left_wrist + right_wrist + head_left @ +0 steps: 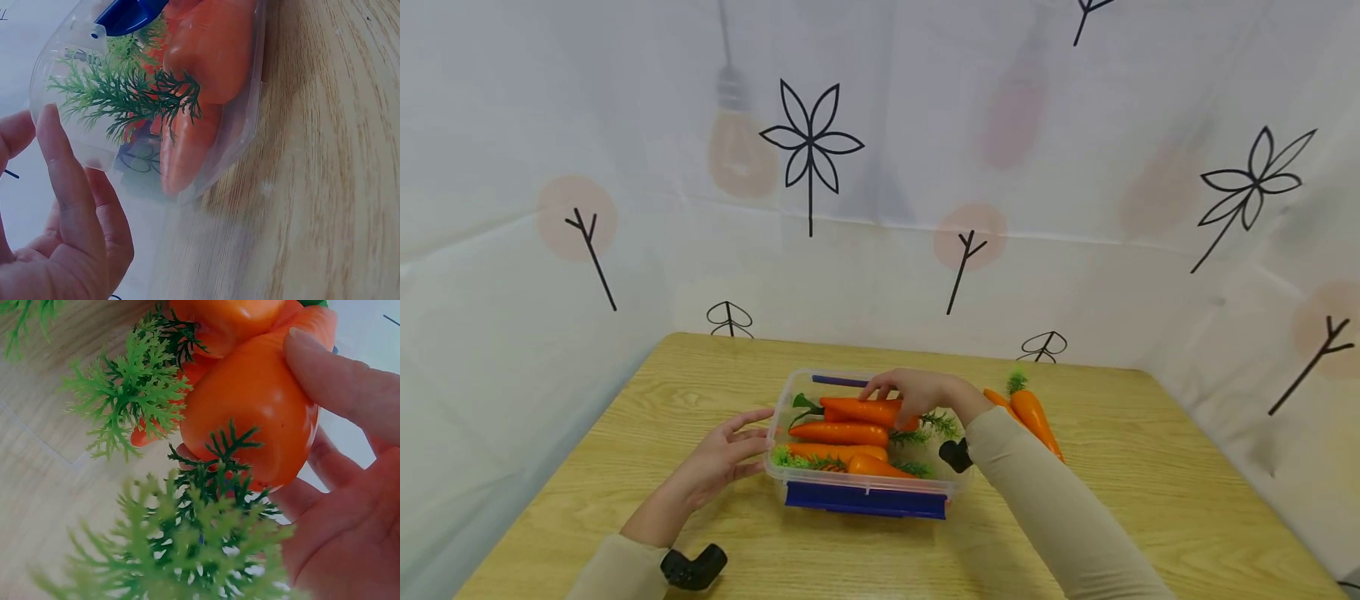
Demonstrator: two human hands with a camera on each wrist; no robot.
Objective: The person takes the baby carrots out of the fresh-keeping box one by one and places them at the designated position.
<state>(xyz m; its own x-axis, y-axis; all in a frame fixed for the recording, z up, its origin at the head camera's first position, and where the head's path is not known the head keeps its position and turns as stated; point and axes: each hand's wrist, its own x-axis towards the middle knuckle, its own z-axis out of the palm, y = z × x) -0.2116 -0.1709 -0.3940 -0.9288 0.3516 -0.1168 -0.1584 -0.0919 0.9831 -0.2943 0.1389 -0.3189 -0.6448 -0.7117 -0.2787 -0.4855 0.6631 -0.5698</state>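
Note:
A clear plastic box [955, 492] with blue latches stands on the table, holding several toy carrots with green tops. Over its far right side, my right hand [917, 393] grips an orange carrot [857, 409] near its leafy end. In the right wrist view the thumb lies along this carrot [250, 406], with fingers behind it. My left hand [722, 462] is at the box's left side, fingers loosely extended. The left wrist view shows those fingertips at the box's clear corner [100, 159]; firm contact is hard to tell. Another carrot [838, 433] lies in front of the gripped one.
Two more carrots [1036, 421] lie on the wooden table [1150, 500] right of the box, partly behind the right forearm. A white patterned curtain [880, 275] hangs along the table's far edge and both sides.

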